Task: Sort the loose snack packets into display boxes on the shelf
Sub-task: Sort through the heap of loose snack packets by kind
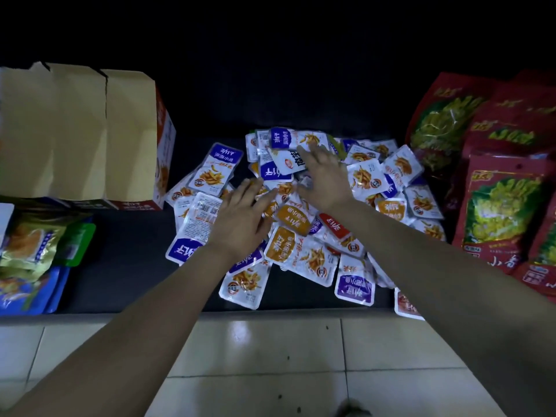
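A heap of small white snack packets [304, 254] with purple, orange and red labels lies in the middle of the dark shelf [126, 260]. Both my arms reach over it. My left hand [240, 215] lies flat on the left side of the heap with fingers straight. My right hand [323, 179] rests on top of the heap farther back, fingers spread and straight. Neither hand grips a packet. A cardboard display box [90, 136] with torn flaps stands on the shelf at the back left.
Large red snack bags [499, 206] are stacked at the right of the shelf. Gold, green and blue bags [33, 254] lie at the left front. One packet [406, 305] hangs over the shelf's front edge. Pale floor tiles [270, 356] are below.
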